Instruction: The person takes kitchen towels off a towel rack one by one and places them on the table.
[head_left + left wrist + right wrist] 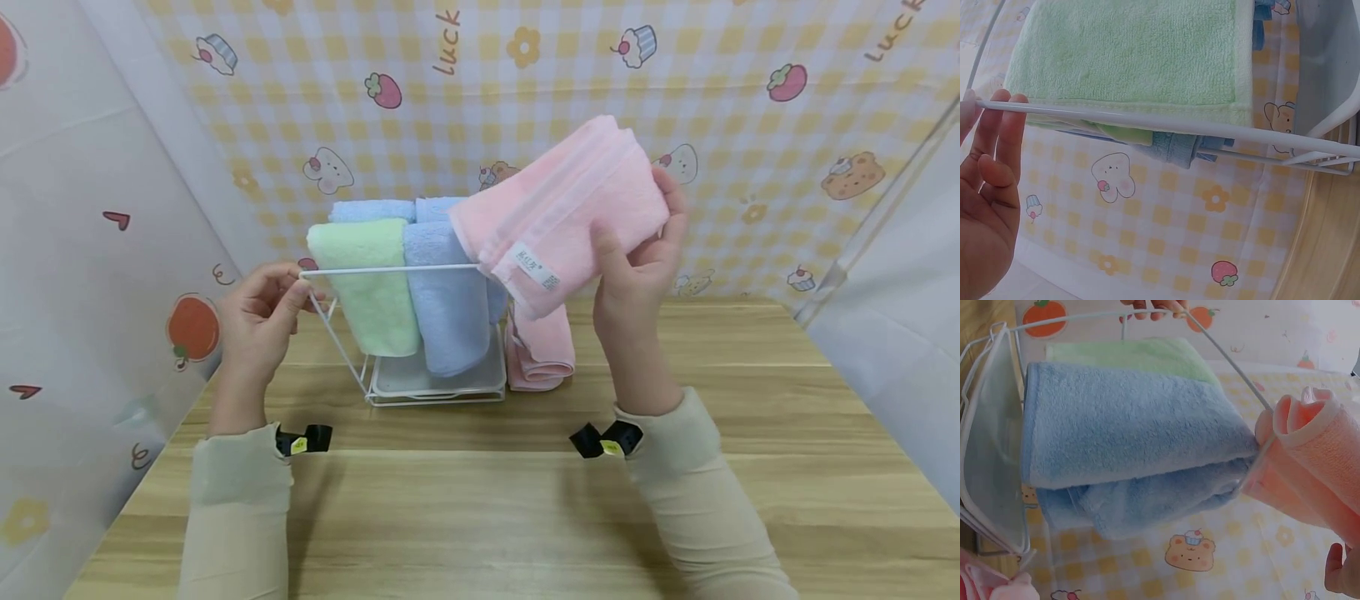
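My left hand (258, 321) pinches the upper left corner of a white wire rack (390, 269) between thumb and fingers. Over the rack's bars hang a green towel (367, 287) and a blue towel (450, 308), with more blue cloth behind them. At the rack's upper right, my right hand (641, 258) holds a folded pink towel (570, 208) with a white label, thumb in front and fingers behind. The pink towel's lower left end overlaps the rack's right corner in the head view. In the right wrist view, the pink towel (1329, 450) shows its folded layers beside the bar.
A second pink towel (542, 354) lies folded on the wooden table (465, 517), just right of the rack's base. A pale tray (386, 377) sits in that base. Behind stands a yellow checked cloth backdrop (525, 92), with a white printed sheet (97, 250) to the left.
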Tool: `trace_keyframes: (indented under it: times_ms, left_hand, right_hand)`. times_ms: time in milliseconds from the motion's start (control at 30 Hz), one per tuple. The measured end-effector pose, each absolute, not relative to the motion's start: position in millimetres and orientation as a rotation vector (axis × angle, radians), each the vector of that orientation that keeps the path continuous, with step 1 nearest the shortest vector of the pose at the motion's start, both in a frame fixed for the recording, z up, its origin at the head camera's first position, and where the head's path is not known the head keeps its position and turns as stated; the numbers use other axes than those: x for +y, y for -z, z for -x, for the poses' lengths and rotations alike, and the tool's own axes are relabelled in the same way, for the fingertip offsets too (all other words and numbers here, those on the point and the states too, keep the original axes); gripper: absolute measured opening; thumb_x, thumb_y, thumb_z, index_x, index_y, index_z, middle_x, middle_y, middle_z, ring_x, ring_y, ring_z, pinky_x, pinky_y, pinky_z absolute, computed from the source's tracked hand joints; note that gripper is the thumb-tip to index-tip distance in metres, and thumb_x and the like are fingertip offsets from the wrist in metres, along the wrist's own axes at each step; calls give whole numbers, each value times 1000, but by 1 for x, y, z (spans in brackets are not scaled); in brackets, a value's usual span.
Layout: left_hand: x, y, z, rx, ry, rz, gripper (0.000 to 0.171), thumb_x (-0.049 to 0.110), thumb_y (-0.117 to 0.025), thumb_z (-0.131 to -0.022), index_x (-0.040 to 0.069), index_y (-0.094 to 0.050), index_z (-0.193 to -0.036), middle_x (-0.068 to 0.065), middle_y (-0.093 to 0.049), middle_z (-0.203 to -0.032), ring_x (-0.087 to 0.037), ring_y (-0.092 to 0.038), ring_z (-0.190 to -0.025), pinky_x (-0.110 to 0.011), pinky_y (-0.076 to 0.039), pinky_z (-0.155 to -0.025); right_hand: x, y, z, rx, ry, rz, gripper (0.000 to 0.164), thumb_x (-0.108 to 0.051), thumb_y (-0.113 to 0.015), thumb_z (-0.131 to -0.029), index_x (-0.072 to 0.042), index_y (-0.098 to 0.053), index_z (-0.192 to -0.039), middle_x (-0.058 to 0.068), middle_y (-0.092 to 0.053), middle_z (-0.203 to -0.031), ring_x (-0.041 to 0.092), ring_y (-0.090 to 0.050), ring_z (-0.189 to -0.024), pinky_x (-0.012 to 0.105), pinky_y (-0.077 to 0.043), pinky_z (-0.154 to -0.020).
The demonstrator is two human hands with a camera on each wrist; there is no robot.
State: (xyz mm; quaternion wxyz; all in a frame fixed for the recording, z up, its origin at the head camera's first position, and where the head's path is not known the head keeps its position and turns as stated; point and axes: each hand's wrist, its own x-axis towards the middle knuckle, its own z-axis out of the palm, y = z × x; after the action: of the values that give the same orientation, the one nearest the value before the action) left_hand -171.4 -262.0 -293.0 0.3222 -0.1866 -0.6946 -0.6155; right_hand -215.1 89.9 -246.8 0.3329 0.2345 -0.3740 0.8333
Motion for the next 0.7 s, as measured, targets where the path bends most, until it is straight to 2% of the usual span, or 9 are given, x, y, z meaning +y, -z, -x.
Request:
trace_keyframes:
  times_ms: [200, 367, 567, 700]
  left_hand:
    - [-261, 294, 171, -1820, 1604, 512, 12, -4, -62, -94, -15, -62, -99, 5, -74, -75, -6, -67, -65, -14, -35, -45]
    - [-262, 292, 169, -1835, 1601, 488, 11, -3, -63, -94, -14, -62, -98, 7, -74, -75, -5, -66, -65, -14, -34, -45]
    - [-261, 292, 169, -1835, 1620, 448, 5, 0, -64, -94, -1, -69, -95, 5, -74, -75, -5, -67, -64, -16, -34, -44]
    - [-261, 291, 168, -1847, 1617, 414, 12, -1, -63, -95, 7, -72, -94, 4, -73, -75, -5, -67, -63, -17, -33, -44]
  right_hand:
    - [102, 244, 218, -888, -2223, -637, 64, 19, -56, -77, -3, -40, -135, 15, -52, -129, 29, -55, -110, 34, -55, -88]
    - [111, 243, 219, -899, -2226, -605, 63, 18, -59, -79, -6, -43, -135, 12, -53, -126, 29, -55, -110, 33, -54, -87]
    - [121, 256, 221, -1024, -2195, -574, 61, 18, -63, -79, -9, -47, -132, 13, -54, -127, 28, -56, -112, 31, -56, -86]
    - [132, 270, 222, -1220, -2124, -559, 64, 17, -65, -79, -11, -47, -134, 12, -52, -129, 27, -54, -110, 29, -58, -82]
